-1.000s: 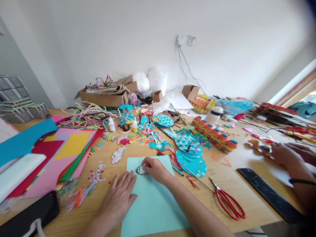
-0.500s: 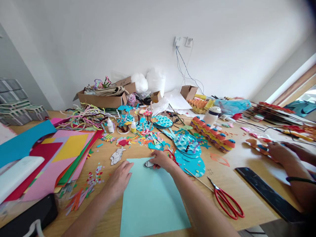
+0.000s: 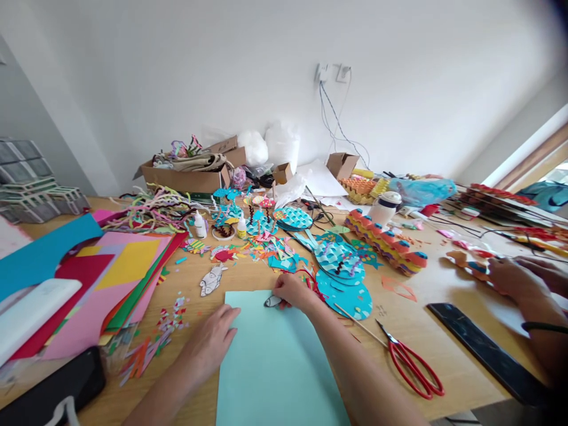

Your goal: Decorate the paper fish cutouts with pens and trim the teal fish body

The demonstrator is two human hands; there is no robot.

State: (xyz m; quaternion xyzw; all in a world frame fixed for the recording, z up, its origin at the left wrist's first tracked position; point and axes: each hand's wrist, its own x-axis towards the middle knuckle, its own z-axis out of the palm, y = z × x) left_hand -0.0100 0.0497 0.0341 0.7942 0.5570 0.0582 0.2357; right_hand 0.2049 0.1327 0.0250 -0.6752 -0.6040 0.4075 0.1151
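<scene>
My left hand [image 3: 213, 336] lies flat along the left edge of a pale green sheet of paper [image 3: 270, 367], its fingers stretched out. On the sheet's far part, my right hand [image 3: 290, 290] pinches a small grey-and-white paper fish [image 3: 271, 301] by one end; its fingertips partly hide the fish. A larger white paper fish with drawn lines [image 3: 212, 279] rests on the wood just beyond the sheet's far left corner. To the right of my right forearm lie red-handled scissors [image 3: 410, 361] and a thin wooden stick [image 3: 359, 322].
Coloured paper [image 3: 128, 260] is stacked at the left, near a black phone [image 3: 57, 384]. Paper scraps, two glue bottles [image 3: 200, 225] and blue paper crafts [image 3: 339, 260] lie farther back. At the right, another person's hands [image 3: 523, 275] work near a black slab [image 3: 483, 349].
The pale green sheet and my left hand have shifted slightly toward me. My right hand has come slightly nearer too, still pinching the small paper fish.
</scene>
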